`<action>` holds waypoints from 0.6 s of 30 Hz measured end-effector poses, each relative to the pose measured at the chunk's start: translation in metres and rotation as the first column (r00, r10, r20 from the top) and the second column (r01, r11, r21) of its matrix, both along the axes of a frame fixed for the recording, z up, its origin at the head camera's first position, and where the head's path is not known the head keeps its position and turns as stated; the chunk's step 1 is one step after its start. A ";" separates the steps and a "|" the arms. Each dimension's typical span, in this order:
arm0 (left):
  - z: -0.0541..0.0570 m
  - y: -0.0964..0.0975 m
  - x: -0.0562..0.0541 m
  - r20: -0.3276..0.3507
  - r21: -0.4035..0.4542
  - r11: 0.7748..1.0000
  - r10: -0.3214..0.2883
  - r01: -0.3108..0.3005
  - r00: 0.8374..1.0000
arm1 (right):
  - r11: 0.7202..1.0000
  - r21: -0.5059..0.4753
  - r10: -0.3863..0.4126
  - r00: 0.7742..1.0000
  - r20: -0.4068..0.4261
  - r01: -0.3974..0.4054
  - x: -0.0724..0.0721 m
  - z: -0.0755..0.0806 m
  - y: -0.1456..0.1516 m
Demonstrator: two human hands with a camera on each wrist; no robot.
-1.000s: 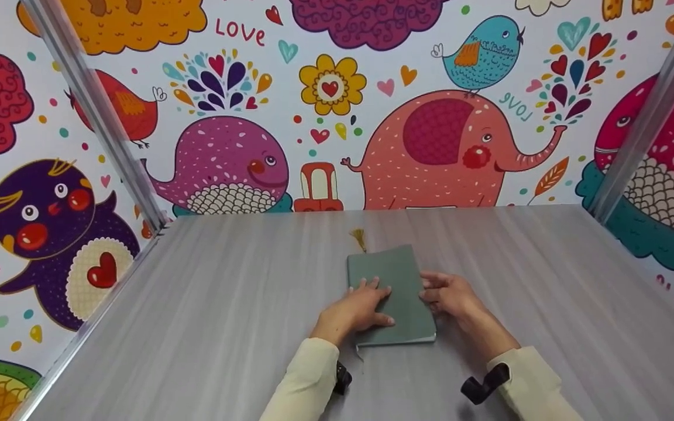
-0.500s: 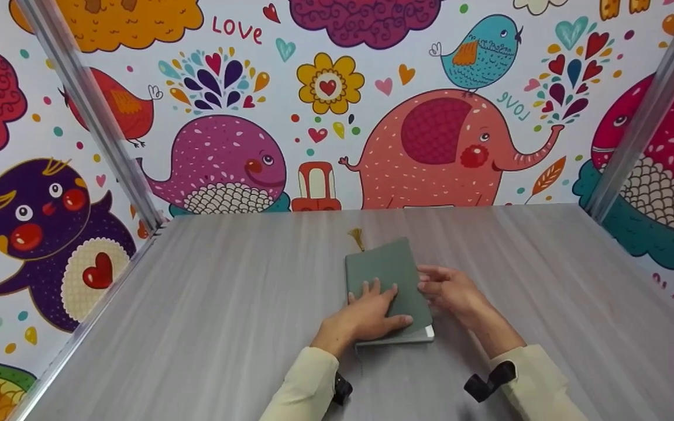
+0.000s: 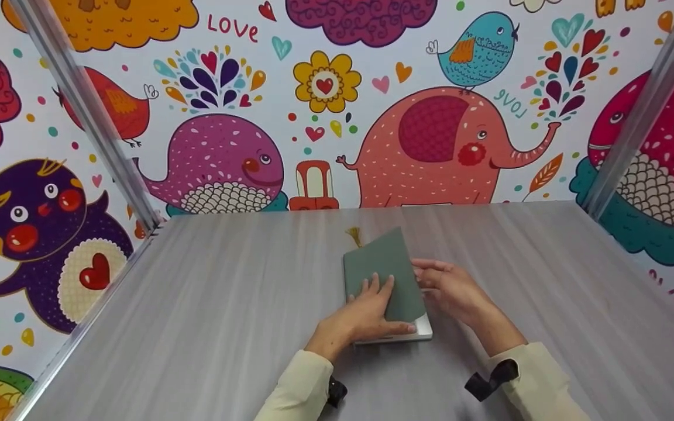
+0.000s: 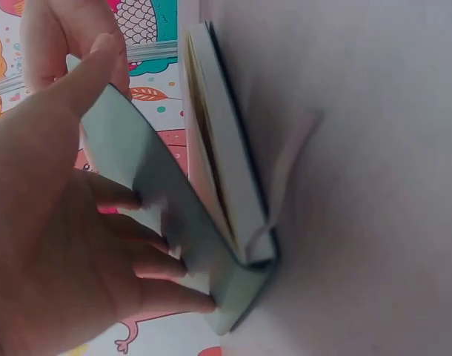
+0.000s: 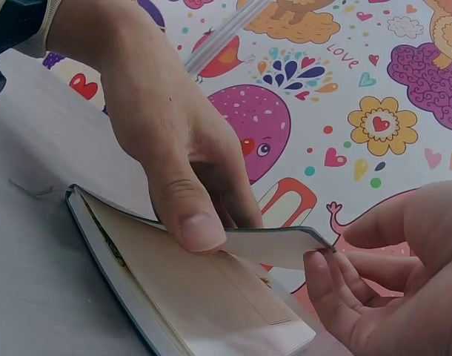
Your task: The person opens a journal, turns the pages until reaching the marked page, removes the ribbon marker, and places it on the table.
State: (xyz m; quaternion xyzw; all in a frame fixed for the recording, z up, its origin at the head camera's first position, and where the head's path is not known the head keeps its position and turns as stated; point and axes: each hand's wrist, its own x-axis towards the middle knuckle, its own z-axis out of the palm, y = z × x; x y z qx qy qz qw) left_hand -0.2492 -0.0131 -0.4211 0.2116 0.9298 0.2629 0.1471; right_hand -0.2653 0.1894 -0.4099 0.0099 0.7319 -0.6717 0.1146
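A green-covered notebook (image 3: 378, 251) lies on the table, its front cover partly lifted. Pale pages (image 5: 226, 304) show under the cover in the right wrist view. My left hand (image 3: 363, 318) spreads its fingers over the outside of the cover, while its thumb hooks over the free edge. At the cover's right side, my right hand (image 3: 454, 292) pinches the edge near a corner between thumb and fingers. A gold tassel (image 3: 353, 235) sticks out beyond the notebook's far end. From the near end a thin ribbon (image 4: 291, 159) trails onto the table.
The grey wood-grain table (image 3: 237, 304) stretches out around the notebook. Behind it stands a wall (image 3: 325, 35) printed with cartoon animals. Metal posts rise at the left (image 3: 88, 117) and right (image 3: 635, 117) back corners.
The notebook's cover has risen from nearly flat, baring pages at the near right corner. My right hand has moved slightly up and left with the edge; my left thumb has shifted to the cover's edge.
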 end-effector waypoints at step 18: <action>0.016 -0.018 0.006 -0.074 0.121 0.990 -0.058 0.067 0.996 | 0.999 0.000 0.052 0.991 -0.126 -0.053 0.001 -0.002 -0.002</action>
